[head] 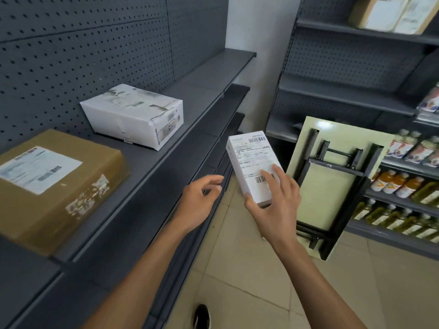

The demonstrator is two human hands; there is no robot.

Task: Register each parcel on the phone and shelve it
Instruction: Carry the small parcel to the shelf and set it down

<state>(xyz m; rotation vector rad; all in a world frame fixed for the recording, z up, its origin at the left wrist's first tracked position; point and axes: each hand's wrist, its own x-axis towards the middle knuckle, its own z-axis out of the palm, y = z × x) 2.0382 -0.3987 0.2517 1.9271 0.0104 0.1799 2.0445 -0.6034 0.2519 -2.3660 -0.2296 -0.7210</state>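
I observe the right hand grasping the small white parcel label-up beside the shelf, presumably for scanning, while the left hand hovers released, holding nothing.

small white parcel | label up | held beside shelf
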